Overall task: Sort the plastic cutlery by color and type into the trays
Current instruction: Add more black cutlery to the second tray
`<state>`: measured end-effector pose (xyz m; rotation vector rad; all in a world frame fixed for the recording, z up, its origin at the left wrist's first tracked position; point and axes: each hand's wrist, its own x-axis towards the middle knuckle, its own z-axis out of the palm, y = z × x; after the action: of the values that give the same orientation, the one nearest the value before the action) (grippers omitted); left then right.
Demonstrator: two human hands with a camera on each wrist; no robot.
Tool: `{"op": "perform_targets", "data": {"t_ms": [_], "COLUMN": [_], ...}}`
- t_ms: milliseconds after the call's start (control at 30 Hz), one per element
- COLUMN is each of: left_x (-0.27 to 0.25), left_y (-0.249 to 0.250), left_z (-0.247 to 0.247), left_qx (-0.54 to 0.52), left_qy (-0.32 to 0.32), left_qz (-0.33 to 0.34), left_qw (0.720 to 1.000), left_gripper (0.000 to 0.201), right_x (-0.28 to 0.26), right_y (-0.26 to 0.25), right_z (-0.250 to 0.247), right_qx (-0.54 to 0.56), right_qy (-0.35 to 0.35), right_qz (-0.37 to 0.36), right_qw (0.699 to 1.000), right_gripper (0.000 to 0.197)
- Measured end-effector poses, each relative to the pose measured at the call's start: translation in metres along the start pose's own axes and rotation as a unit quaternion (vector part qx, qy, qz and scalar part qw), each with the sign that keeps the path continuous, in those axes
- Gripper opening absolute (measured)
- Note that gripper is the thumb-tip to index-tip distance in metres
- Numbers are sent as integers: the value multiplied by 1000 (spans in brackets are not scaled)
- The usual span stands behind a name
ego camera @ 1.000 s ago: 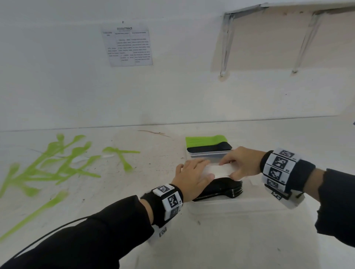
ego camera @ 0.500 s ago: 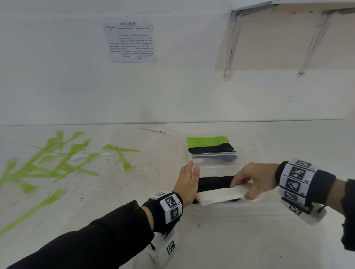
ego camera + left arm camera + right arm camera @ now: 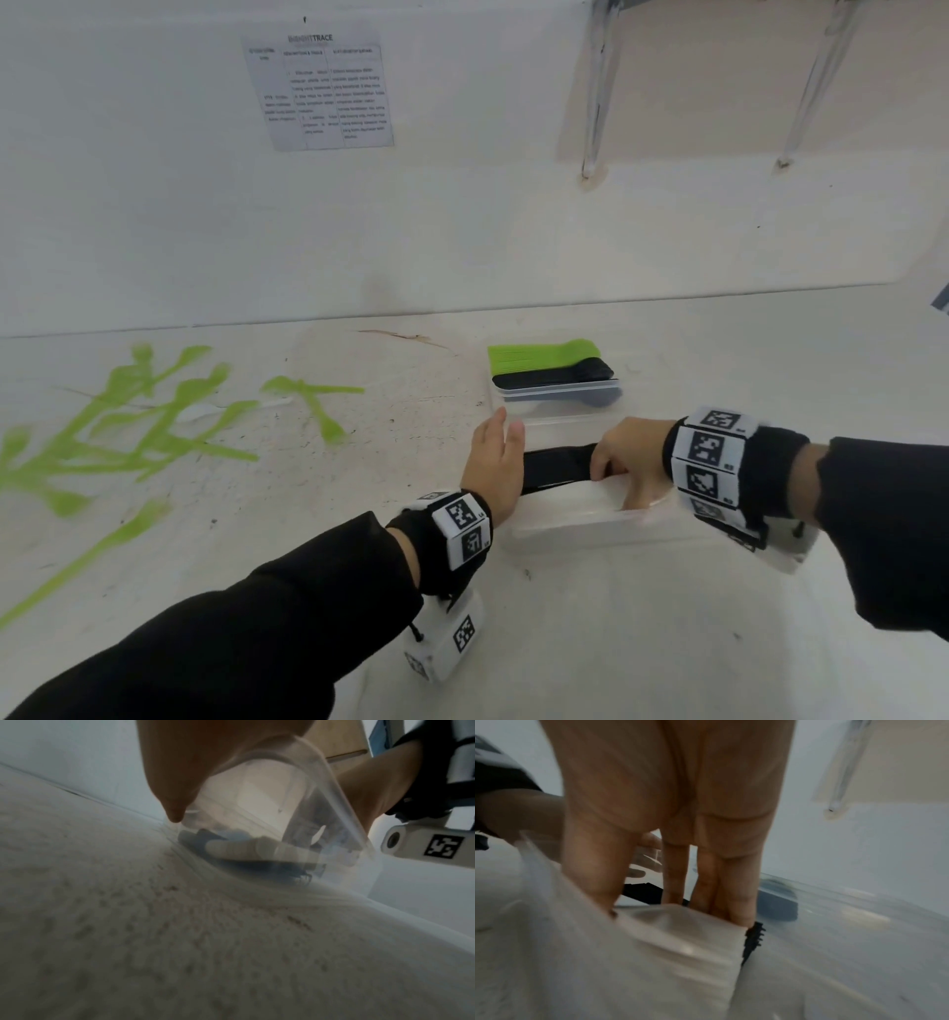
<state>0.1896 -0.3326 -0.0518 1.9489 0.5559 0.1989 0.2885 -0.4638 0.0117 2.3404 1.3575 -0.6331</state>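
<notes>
Right hand [image 3: 629, 465] holds white cutlery [image 3: 680, 939] inside clear tray [image 3: 580, 534].

White table [image 3: 642, 642] bears green cutlery [image 3: 128, 437] and clear trays [image 3: 575, 529].

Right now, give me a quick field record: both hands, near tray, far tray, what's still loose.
left hand: open, flat against the near tray's left end
right hand: fingers down on the white cutlery stack in the near tray
near tray: clear, holds black forks plus the white stack
far tray: green and black stacks
loose: green cutlery scattered on table, left
</notes>
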Motion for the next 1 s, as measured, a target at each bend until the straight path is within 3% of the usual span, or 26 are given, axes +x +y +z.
{"op": "perform_targets", "data": {"t_ms": [400,533,633,700,733,867,1000], "left_x": [-4,-6,-6,-5,-5,-5,-9], "left_y": [3,4,4,3,3,2,7], "left_z": [-3,-3,-3,-3,-3,-3,-4], "left_qx": [64,76,78,76,74,35,22], "left_qy": [-12,-18,-17,-16,-17,-2,1], "left_qz": [6,3,1,1,1,-4,-13], "left_qw": [998,997,997,997,997,999,1000], "left_gripper": [53,54,54,54,53,54,52], "right_x": [-9,-20,-21,-17,-13,-8,-5], "right_y": [-8,0,5,2,1,-1,-1], "right_z": [19,11,12,17,20,24,25], "right_qx": [115,198,234,219,203,203,197], "right_qy": [83,124,72,52,55,80,93], "right_qz": [75,180,249,256,259,277,292], "right_qw": [987,955,937,940,943,936,931], "right_gripper": [42,55,58,43,38,51,50]}}
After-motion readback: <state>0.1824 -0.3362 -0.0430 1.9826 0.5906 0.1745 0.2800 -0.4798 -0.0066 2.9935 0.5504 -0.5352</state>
